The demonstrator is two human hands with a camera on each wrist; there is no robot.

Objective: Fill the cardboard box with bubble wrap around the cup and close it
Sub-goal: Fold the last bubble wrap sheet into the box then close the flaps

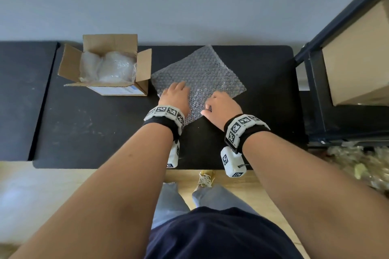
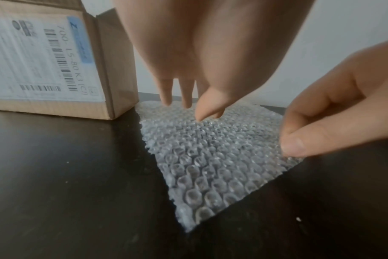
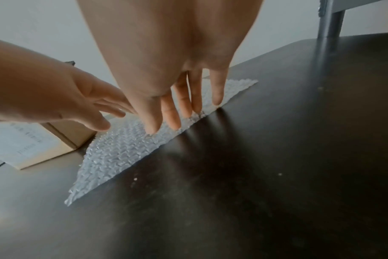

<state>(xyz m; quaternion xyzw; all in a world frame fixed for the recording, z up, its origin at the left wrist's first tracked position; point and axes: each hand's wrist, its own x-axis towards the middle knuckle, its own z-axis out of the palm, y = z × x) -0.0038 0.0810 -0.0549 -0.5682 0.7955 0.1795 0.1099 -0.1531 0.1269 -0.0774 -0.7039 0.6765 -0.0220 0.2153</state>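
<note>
On the black table (image 1: pixel 84 132), the cardboard box (image 1: pixel 117 88) stands beside the bubble wrap (image 1: pixel 202 73).

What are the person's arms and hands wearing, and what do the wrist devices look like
Both forearms are bare, no sleeves. The left hand and right hand wear no gloves. Each wrist carries a black strap with a white band of black-and-white square markers, plus a white box underneath; the right one trails a short dark cable.

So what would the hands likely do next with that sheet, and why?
Probably lift the bubble wrap sheet and carry it to the cardboard box. The sheet lies flat on the black table; the right hand pinches its near edge, the left hand rests on it, and the box flaps stand open.
</note>
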